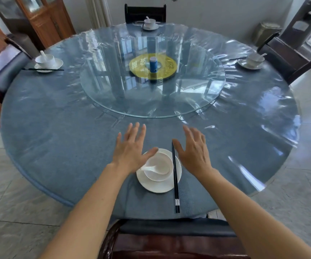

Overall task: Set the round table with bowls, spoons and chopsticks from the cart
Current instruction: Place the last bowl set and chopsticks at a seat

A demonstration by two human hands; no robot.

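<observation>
A: How does the near edge look?
B: The near setting sits just in from the rim of the round surface [57, 137], straight ahead of a dark wooden chair [169, 243] drawn up to that edge. A white bowl [160, 163] stands on a white plate [158, 186], and a white spoon [151, 168] lies in it, handle out to the left. Black chopsticks [175, 176] lie along the right side and cross the plate's right rim, banded ends toward the edge.
A: And the grips?
B: Both are spread, fingers straight and apart, holding nothing. The left grip [130, 148] is at the far left of the plate, thumb across its rim; I can't tell whether it touches. The right grip [194, 150] is just right of the chopsticks, thumb close to their far tips.
A: What lies beyond them?
B: A band of blue cloth under clear plastic, then the glass turntable [113, 94], with a blue canister [153, 64] on a yellow disc [139, 66] at its middle.
A: Anything else round the rim?
B: Three more settings, well apart: a left setting [46, 60], a far setting [149, 23] and a right setting [253, 59], each a bowl with a spoon on a plate, each before a dark chair. A wooden cabinet [44, 21] stands behind at far left, and pale tiled floor [20, 193] runs along both sides
</observation>
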